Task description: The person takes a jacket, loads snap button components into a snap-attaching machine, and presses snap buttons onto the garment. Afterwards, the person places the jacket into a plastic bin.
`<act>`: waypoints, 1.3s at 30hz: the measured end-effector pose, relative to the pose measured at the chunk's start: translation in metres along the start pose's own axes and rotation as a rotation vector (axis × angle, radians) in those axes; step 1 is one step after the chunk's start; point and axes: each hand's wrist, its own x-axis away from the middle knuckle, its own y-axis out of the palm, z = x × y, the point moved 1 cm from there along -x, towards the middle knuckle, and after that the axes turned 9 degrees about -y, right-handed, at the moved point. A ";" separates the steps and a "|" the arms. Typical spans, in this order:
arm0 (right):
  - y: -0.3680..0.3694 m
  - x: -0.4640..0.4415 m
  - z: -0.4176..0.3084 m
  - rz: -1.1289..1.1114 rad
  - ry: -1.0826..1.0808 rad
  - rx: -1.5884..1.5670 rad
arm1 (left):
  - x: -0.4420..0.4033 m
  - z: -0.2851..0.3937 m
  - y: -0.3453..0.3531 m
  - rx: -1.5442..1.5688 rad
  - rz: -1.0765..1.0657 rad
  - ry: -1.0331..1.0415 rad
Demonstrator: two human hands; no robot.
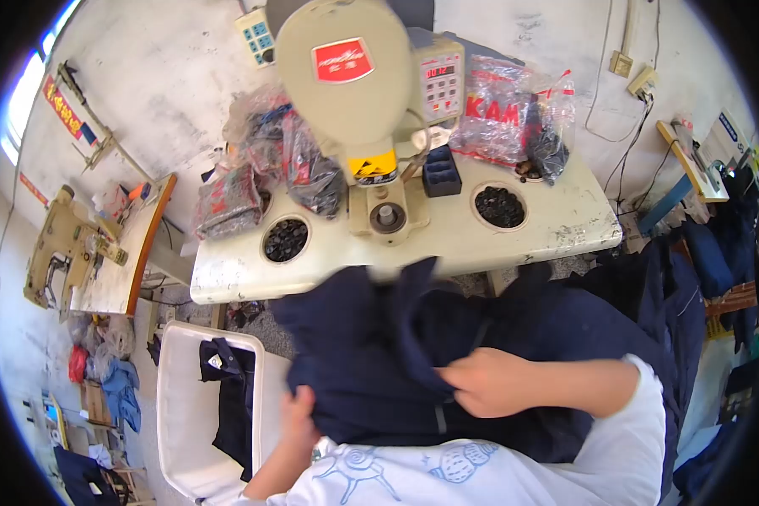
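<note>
A dark navy garment lies bunched across my lap, its upper edge blurred against the front of the machine table. At its lower left, my left hand grips the cloth edge, thumb up. My right hand is closed on a fold of the same garment near its middle. Beyond the cloth stands a cream press machine with a round lower die; nothing lies on that die.
Two round wells of dark small parts, left and right, are set in the white table. Plastic bags sit on it. At lower left, a white bin holds dark garments. More dark cloth hangs at right.
</note>
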 end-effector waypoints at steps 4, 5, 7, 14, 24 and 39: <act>0.012 -0.102 -0.033 -0.276 -0.159 -0.114 | 0.037 0.050 -0.062 -0.021 0.045 0.312; 0.024 -0.124 -0.028 -0.332 -0.202 -0.239 | 0.046 0.054 -0.066 0.001 0.086 0.338; 0.063 -0.160 0.002 -0.399 -0.321 -0.454 | 0.044 0.030 -0.125 -0.517 0.397 -0.051; 0.150 -0.177 0.094 -0.460 0.243 -1.250 | -0.024 0.103 -0.012 -1.459 0.342 0.833; 0.119 -0.111 0.222 0.879 0.643 -1.163 | -0.187 -0.044 0.064 -2.089 -0.616 0.471; 0.067 -0.088 0.311 0.950 0.598 -0.085 | -0.259 -0.069 0.065 -1.236 -0.248 0.637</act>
